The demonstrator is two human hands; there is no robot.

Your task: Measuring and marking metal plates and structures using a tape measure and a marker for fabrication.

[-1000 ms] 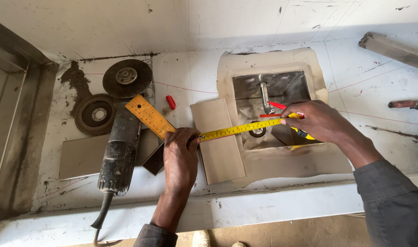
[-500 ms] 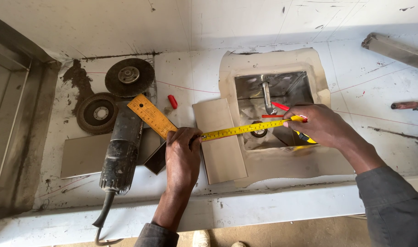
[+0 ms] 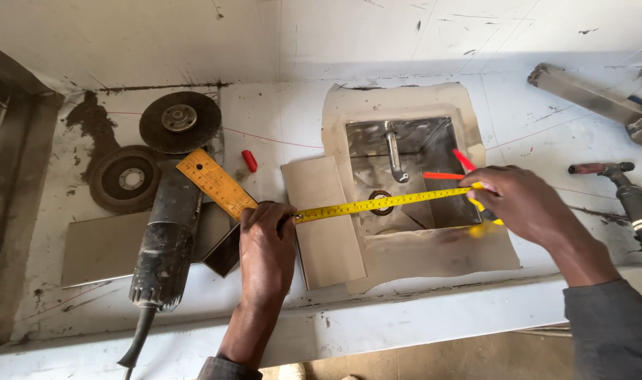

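Yellow tape [image 3: 384,205] runs taut across the sink [image 3: 405,172], from a beige tile [image 3: 324,222] to its right edge. Left hand [image 3: 267,246] pins the tape's end with curled fingers; right hand [image 3: 521,204] is closed round the case and a red pencil [image 3: 444,176]. An orange ruler [image 3: 215,183] lies beside the grinder [image 3: 166,239].

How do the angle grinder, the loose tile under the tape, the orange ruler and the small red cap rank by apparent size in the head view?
1. Angle grinder, about level with the loose tile; I cannot separate them.
2. Orange ruler, partly hidden by the left hand.
3. Red cap, clearly smallest.
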